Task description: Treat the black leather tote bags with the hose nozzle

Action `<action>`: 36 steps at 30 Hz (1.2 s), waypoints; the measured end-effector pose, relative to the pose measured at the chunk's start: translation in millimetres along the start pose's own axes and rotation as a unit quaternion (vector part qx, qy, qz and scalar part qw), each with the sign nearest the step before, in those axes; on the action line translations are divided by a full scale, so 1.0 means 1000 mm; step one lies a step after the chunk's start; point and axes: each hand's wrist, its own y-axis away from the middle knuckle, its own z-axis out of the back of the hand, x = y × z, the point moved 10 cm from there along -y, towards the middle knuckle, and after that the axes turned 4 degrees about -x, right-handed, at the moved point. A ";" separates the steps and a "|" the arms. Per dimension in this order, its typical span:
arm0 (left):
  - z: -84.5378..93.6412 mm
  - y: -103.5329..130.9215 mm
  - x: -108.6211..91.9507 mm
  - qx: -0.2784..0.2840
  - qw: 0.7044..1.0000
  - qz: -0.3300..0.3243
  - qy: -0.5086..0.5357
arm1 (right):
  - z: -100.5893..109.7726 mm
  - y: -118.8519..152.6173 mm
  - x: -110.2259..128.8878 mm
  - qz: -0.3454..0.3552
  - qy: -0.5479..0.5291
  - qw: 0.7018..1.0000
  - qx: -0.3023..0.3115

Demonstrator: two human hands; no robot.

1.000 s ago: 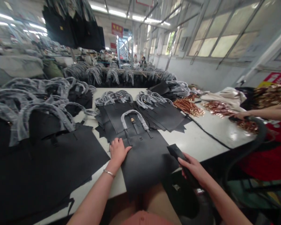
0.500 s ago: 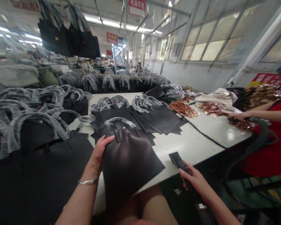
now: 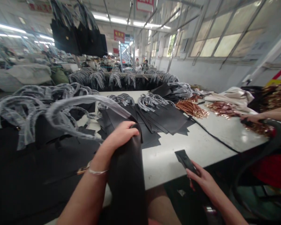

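My left hand (image 3: 124,133) is closed round the upper edge of a black leather bag panel (image 3: 128,178), which hangs folded toward my lap. From its top a plastic-wrapped handle (image 3: 91,98) loops out to the left. Over the table's front edge, my right hand (image 3: 198,176) grips a black hand tool (image 3: 184,157) with a flat, wide end; its exact kind is not clear. The tool is apart from the panel. Beyond my left hand lie stacked black panels (image 3: 162,117) with wrapped handles.
Large black bag pieces (image 3: 37,162) with wrapped handles cover the left side. On the white table (image 3: 159,162) lie brown straps (image 3: 192,107) with metal ends and a black cable (image 3: 213,137). Another person's hand (image 3: 254,118) is at the right. Black bags (image 3: 77,37) hang above.
My left hand has moved right and up, turning the panel so it now hangs folded, its handle swung left. The right hand keeps its hold on the tool. The view has shifted slightly left.
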 end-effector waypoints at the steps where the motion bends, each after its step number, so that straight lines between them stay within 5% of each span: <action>1: -0.025 -0.009 0.011 0.007 0.998 -0.007 -0.057 | 0.000 0.001 0.006 0.005 0.003 1.000 0.003; 3: -0.074 -0.016 0.035 0.009 0.988 -0.030 -0.152 | -0.003 0.004 0.018 0.013 0.011 1.000 0.013; 6: -0.130 0.007 0.065 0.007 0.970 -0.077 -0.229 | -0.015 0.009 0.032 0.014 0.033 0.998 0.046; 9: -0.162 0.049 0.088 0.009 0.961 -0.118 -0.251 | -0.038 0.010 0.038 -0.009 0.041 0.994 0.103; 14: -0.174 0.089 0.106 -0.048 0.947 -0.161 -0.275 | -0.078 -0.003 0.043 -0.034 0.043 0.980 0.192; 24: -0.191 0.093 0.100 -0.003 0.934 -0.199 -0.296 | -0.139 -0.040 0.063 -0.044 0.072 0.959 0.270; 36: -0.187 0.095 0.102 -0.006 0.943 -0.185 -0.275 | -0.131 -0.043 0.067 -0.057 0.093 0.962 0.251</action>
